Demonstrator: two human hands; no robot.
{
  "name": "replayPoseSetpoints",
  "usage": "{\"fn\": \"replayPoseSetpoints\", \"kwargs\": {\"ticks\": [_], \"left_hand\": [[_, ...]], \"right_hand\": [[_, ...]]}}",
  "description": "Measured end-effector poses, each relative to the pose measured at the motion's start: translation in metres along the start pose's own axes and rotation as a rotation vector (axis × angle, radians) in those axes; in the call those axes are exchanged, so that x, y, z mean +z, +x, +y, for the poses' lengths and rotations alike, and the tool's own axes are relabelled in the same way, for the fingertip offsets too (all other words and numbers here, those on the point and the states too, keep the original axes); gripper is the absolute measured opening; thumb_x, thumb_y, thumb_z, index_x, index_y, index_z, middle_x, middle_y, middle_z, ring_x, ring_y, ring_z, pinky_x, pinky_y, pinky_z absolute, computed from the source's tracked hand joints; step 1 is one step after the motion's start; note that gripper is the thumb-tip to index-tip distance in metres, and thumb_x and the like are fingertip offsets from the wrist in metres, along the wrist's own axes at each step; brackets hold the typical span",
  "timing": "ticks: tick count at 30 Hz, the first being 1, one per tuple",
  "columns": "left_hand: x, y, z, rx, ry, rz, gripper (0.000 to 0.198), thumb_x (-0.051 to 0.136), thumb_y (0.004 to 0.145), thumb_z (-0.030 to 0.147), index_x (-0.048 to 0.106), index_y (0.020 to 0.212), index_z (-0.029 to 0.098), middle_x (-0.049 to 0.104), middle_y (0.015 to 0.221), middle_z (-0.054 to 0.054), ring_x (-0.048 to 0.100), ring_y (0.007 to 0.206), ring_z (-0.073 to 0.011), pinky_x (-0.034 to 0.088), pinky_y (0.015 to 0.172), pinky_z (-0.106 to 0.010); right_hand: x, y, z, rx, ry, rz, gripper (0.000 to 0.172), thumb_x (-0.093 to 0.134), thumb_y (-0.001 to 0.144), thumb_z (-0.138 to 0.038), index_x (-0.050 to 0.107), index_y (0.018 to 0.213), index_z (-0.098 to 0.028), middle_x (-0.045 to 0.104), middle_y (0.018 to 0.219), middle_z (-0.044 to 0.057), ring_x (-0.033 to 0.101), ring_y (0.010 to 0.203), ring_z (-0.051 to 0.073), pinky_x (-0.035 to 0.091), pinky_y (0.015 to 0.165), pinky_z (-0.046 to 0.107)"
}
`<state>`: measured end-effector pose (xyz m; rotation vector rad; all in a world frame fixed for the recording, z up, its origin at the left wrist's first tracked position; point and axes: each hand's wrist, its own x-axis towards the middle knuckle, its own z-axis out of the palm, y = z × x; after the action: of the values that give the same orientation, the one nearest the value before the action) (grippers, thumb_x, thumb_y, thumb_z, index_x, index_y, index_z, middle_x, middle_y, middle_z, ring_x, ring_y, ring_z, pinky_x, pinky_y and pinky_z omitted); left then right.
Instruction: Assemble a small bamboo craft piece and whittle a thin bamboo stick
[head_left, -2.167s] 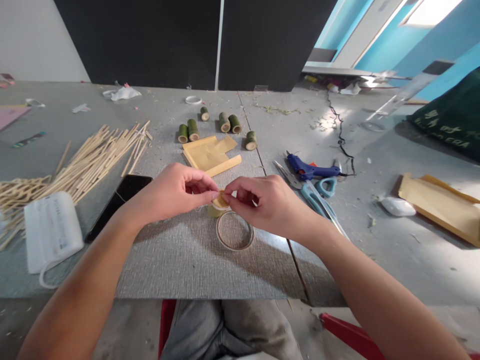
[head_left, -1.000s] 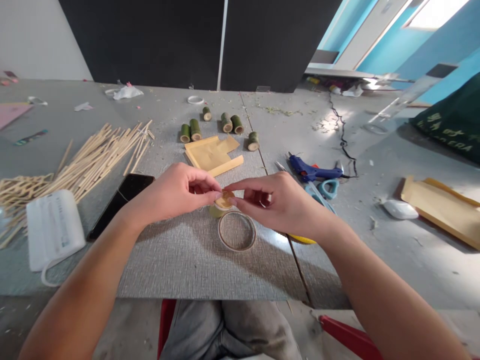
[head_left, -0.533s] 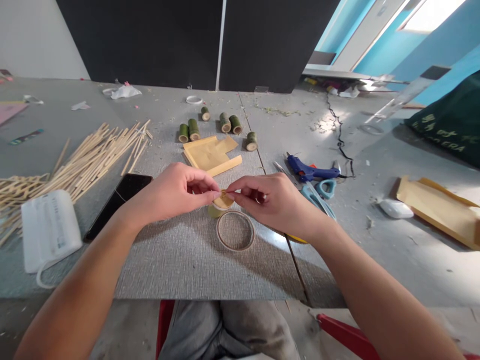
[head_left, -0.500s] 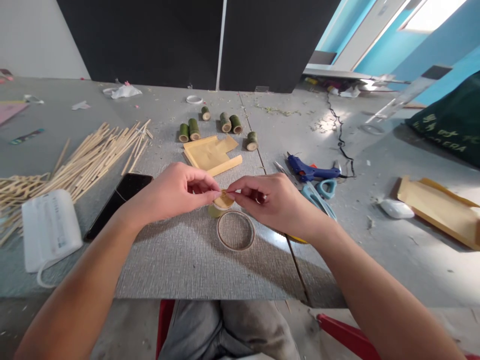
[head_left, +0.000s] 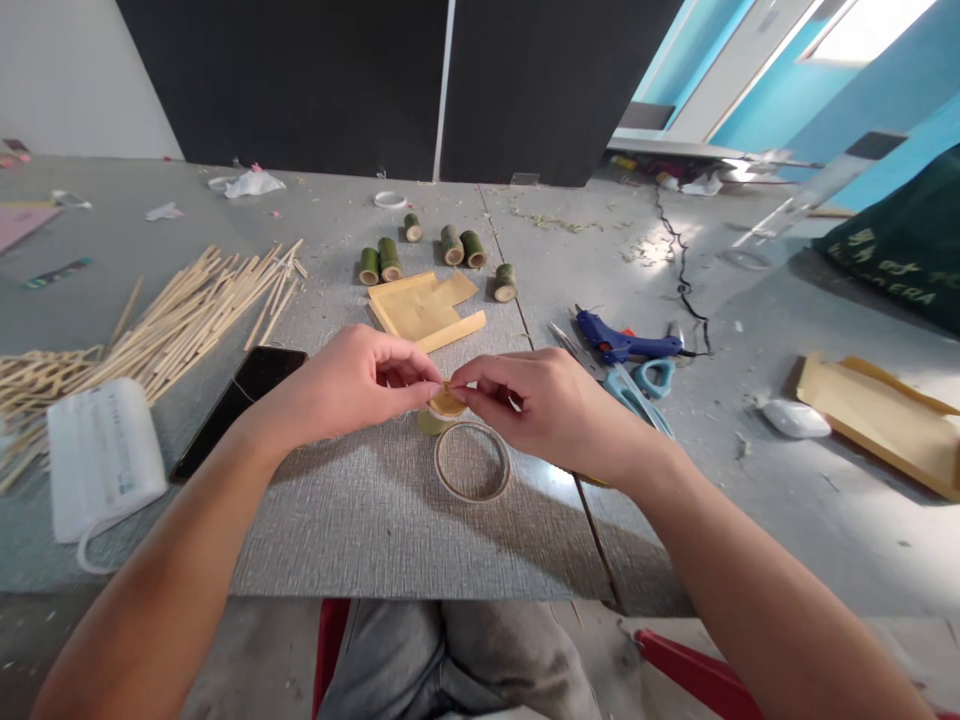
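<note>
Plainly both hands meet on one bamboo piece (head_left: 437, 414). Left of the grip lies a phone (head_left: 240, 405). The left hand (head_left: 352, 385) pinches shut on the piece's tan top from that side, the right hand (head_left: 540, 405) pinches it from the other, each equally near. The piece stands under the grip on the worktop (head_left: 375, 520), long axis upright, capped end up. A tape ring (head_left: 472, 462) lies just nearer the person; scissors (head_left: 637, 385) lie rightward.

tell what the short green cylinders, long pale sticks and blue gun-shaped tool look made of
Short green cylinders: probably bamboo, matt green skin, pale woody cut ends.
Long pale sticks: likely split bamboo or wood, raw, unpainted.
Blue gun-shaped tool: seemingly moulded plastic, smooth, glossy.
</note>
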<state>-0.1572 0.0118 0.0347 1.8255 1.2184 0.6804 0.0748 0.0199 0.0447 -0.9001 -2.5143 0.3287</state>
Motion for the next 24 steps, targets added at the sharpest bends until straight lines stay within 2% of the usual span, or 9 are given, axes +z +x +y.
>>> {"fn": "replayPoseSetpoints", "kwargs": {"ticks": [18,24], "left_hand": [[-0.0006,-0.0004,0.0022,-0.013,-0.007,-0.006,0.027,0.071,0.086,0.043,0.080,0.099,0.021,0.080,0.093,-0.006,0.073,0.081,-0.0195,0.056,0.067,-0.027],[-0.0009,-0.0004,0.0036,-0.022,-0.017,-0.009,0.025,0.072,0.085,0.042,0.080,0.097,0.022,0.080,0.091,-0.005,0.072,0.081,-0.0191,0.056,0.069,-0.027]], "right_hand": [[-0.0033,0.0004,-0.0019,-0.019,-0.060,-0.019,0.020,0.055,0.095,-0.015,0.074,0.094,-0.017,0.071,0.069,0.001,0.053,0.054,0.009,0.033,0.058,0.026],[-0.0041,-0.0014,-0.0024,-0.059,-0.120,-0.040,0.023,0.051,0.099,-0.017,0.074,0.097,-0.018,0.076,0.080,0.003,0.063,0.065,0.012,0.034,0.060,0.026]]}}
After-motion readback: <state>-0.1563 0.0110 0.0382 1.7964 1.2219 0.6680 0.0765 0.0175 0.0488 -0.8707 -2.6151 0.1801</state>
